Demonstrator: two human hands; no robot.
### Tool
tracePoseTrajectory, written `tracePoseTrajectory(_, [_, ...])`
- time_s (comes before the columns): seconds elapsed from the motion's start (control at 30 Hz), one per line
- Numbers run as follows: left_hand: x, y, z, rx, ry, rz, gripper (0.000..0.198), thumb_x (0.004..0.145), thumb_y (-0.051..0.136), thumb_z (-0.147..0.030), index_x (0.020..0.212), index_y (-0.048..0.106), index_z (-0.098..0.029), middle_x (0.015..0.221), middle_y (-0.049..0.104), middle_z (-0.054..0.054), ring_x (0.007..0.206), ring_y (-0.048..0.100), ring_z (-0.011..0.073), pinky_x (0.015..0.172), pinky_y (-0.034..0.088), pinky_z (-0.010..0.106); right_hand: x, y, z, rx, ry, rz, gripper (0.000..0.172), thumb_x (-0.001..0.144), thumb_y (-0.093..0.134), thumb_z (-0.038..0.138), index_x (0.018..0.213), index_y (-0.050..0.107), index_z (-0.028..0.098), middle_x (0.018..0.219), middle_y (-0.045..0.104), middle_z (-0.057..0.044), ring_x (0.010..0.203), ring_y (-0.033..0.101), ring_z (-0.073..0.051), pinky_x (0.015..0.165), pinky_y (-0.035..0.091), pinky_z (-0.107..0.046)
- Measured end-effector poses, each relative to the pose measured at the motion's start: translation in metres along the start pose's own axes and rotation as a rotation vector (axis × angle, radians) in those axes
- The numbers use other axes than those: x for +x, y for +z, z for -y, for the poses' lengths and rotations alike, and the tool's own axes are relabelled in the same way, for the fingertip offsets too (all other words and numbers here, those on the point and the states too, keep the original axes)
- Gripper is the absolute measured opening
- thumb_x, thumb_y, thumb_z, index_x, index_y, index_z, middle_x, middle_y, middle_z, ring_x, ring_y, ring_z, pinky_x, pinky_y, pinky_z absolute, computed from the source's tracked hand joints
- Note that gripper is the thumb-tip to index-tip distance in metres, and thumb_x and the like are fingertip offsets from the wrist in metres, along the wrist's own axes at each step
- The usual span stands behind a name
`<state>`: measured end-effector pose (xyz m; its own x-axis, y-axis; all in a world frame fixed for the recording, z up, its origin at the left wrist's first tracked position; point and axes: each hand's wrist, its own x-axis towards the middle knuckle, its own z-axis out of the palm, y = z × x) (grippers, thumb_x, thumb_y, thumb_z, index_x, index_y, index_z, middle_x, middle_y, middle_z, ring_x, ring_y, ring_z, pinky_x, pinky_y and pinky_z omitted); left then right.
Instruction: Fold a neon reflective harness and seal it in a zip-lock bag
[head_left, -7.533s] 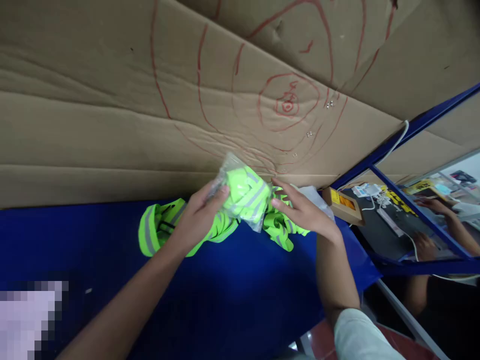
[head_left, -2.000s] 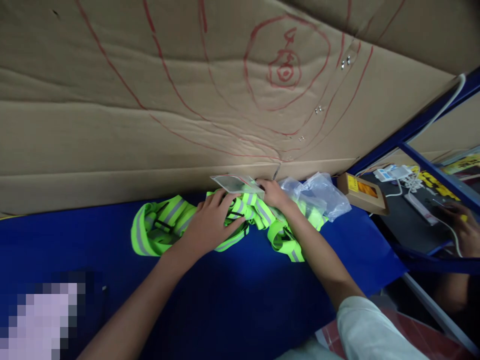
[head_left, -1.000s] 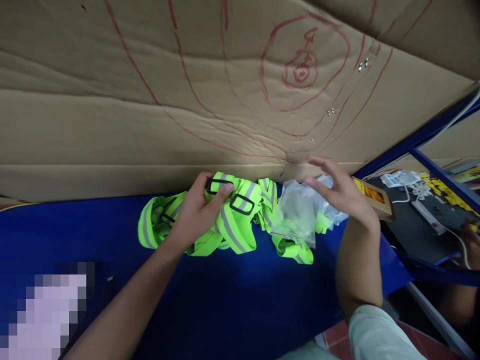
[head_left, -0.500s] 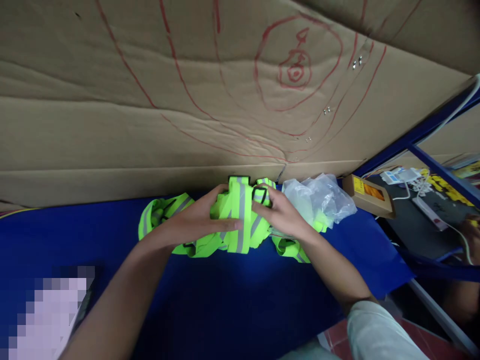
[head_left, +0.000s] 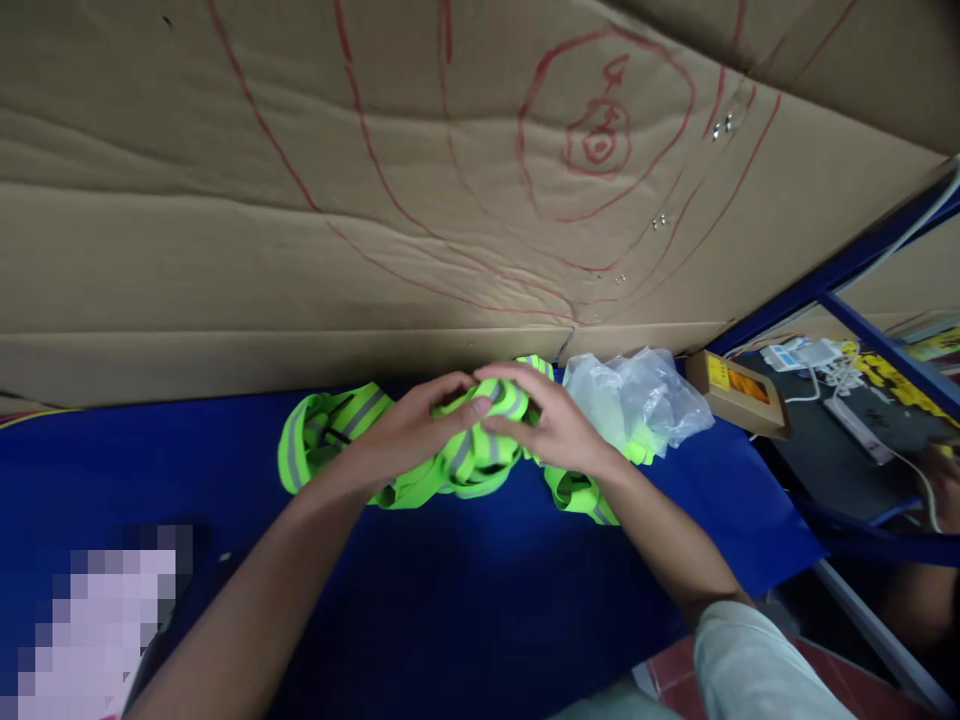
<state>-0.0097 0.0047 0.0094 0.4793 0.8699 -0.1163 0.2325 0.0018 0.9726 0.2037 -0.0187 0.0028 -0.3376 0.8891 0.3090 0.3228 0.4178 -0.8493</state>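
A bunched neon-yellow reflective strap [head_left: 491,448] with grey stripes is held between both hands at the middle of the blue table. My left hand [head_left: 420,425] grips it from the left, thumb lying across the top. From the right, my right hand [head_left: 551,415] curls its fingers round the other side. Part of the bundle is hidden behind the fingers. To the left lies another loop of the same strap [head_left: 294,455], with black parts inside it. One more strap loop [head_left: 574,492] rests under my right wrist.
A clear plastic bag [head_left: 637,395] lies right of my hands, beside a small cardboard box [head_left: 739,390]. A cardboard panel [head_left: 262,270] with red drawings rises behind the blue table [head_left: 420,590]. Past a blue metal frame [head_left: 885,335], another person's hand [head_left: 941,480] shows at far right.
The strap section that stood upright with its black buckle on top has been folded down into the bundle. Both hands have closed in around it.
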Motion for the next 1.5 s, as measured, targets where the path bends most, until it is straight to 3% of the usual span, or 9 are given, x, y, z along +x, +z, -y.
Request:
tracePoseTrajectory(0.23, [0.0,0.008,0.002,-0.244,0.013,0.091,0.067,0.079,0.083,-0.041,0.131,0.044,-0.028,0.096,0.072,0.0,0.084,0.072,0.0186,0.077,0.059,0.03,0.011,-0.014,-0.018,0.478,0.465,-0.348,0.046,0.091,0.063,0.057,0.117,0.069,0.019,0.109,0.079,-0.008,0.099,0.073,-0.025,0.089,0.062,-0.04])
tracePoseTrajectory(0.43, [-0.003,-0.015,-0.007,-0.059,0.008,-0.002,0.044,0.082,0.08,-0.053,0.07,0.057,-0.017,0.059,0.055,-0.002,0.056,0.051,0.0109,0.054,0.045,0.023,-0.004,-0.007,-0.01,-0.107,0.238,0.118,0.065,0.088,0.066,0.023,0.151,0.053,0.02,0.143,0.067,-0.013,0.133,0.063,-0.032,0.117,0.048,-0.054])
tracePoseTrajectory(0.6, [-0.008,-0.016,-0.015,-0.34,-0.069,-0.401,0.046,0.084,0.08,-0.055,0.11,0.063,-0.02,0.091,0.072,0.001,0.071,0.068,0.0162,0.061,0.058,0.026,-0.013,0.007,0.015,-0.27,-0.034,-0.056,0.086,0.098,0.05,0.012,0.17,0.01,0.035,0.175,0.027,-0.006,0.165,0.023,-0.026,0.135,0.021,-0.056])
tracePoseTrajectory(0.77, [-0.016,-0.014,-0.023,-0.471,-0.098,-0.048,0.068,0.078,0.082,-0.051,0.136,0.053,-0.031,0.116,0.075,0.007,0.081,0.076,0.0272,0.055,0.06,0.033,-0.013,0.014,0.022,-0.331,-0.118,0.162,0.109,0.091,0.079,0.041,0.17,0.003,0.042,0.18,0.007,-0.006,0.167,0.011,-0.034,0.131,0.031,-0.057])
tracePoseTrajectory(0.97, [0.001,-0.014,0.004,0.476,0.014,-0.375,0.056,0.091,0.059,-0.048,0.139,0.053,-0.019,0.112,0.074,0.016,0.098,0.075,0.039,0.087,0.06,0.053,-0.021,0.021,0.019,-0.427,0.09,0.233,0.082,0.101,0.064,0.033,0.17,0.019,0.03,0.135,0.071,-0.013,0.112,0.075,-0.029,0.099,0.061,-0.047])
tracePoseTrajectory(1.1, [0.005,-0.016,0.017,1.057,-0.119,-0.42,0.048,0.099,0.049,-0.051,0.132,0.058,-0.016,0.101,0.073,0.02,0.094,0.074,0.048,0.082,0.057,0.06,-0.031,0.017,0.024,-0.55,-0.102,0.621,0.048,0.094,0.076,0.034,0.14,0.064,0.022,0.129,0.074,-0.013,0.13,0.066,-0.031,0.119,0.043,-0.056])
tracePoseTrajectory(1.2, [-0.007,-0.02,0.01,1.122,-0.093,-0.484,0.042,0.1,0.05,-0.055,0.123,0.063,-0.021,0.109,0.07,0.018,0.095,0.073,0.0446,0.08,0.058,0.056,-0.041,0.02,0.018,-0.639,-0.108,0.805,0.073,0.079,0.09,0.035,0.144,0.06,0.024,0.162,0.05,-0.014,0.152,0.044,-0.036,0.125,0.034,-0.06])
tracePoseTrajectory(1.33, [-0.02,-0.019,-0.006,1.099,0.005,-0.633,0.056,0.102,0.048,-0.037,0.157,0.039,-0.031,0.146,0.053,0.016,0.115,0.068,0.0437,0.089,0.057,0.056,-0.057,0.048,0.008,-0.791,-0.054,0.718,0.092,0.069,0.092,0.021,0.152,0.053,0.019,0.173,0.03,-0.02,0.163,0.021,-0.039,0.13,0.021,-0.064])
tracePoseTrajectory(1.5, [-0.02,-0.014,-0.006,1.231,0.159,-0.442,0.065,0.098,0.047,-0.014,0.161,0.039,-0.022,0.152,0.048,0.023,0.124,0.064,0.0457,0.095,0.058,0.058,-0.052,0.074,0.005,-0.935,-0.149,0.612,0.024,0.1,0.06,0.018,0.12,0.073,0.014,0.156,0.051,-0.019,0.144,0.048,-0.035,0.116,0.045,-0.054])
